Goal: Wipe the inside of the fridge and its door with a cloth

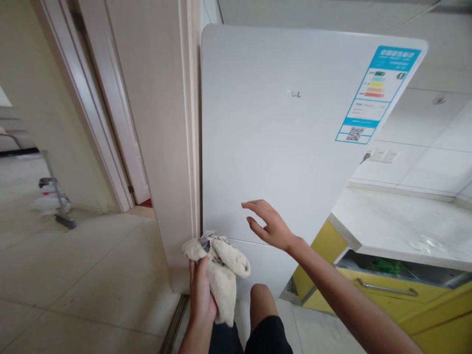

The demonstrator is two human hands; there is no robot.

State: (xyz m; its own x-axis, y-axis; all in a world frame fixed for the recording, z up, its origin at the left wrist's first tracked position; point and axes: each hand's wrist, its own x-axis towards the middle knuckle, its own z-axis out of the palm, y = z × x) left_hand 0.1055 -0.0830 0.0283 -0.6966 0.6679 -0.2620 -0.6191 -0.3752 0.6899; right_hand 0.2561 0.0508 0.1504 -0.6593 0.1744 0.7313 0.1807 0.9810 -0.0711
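Note:
My left hand (202, 290) is closed around a crumpled cream cloth (223, 278) with a dark patch near its top. The cloth droops over the thumb side, close to the lower left edge of a white refrigerator (258, 147). Before the refrigerator's front, a little above the seam between its two doors, my right hand (271, 226) is raised with fingers and thumb apart, holding nothing. Whether its fingertips touch the door, I cannot tell. An energy label (379, 93) in blue and white is stuck at the door's upper right.
A pale door frame (165, 147) stands against the refrigerator's left side. To the right are a white countertop (401, 221) and a yellow drawer (387, 290), partly open, with something green inside. A broom (61, 201) leans at the far left. My knees are below.

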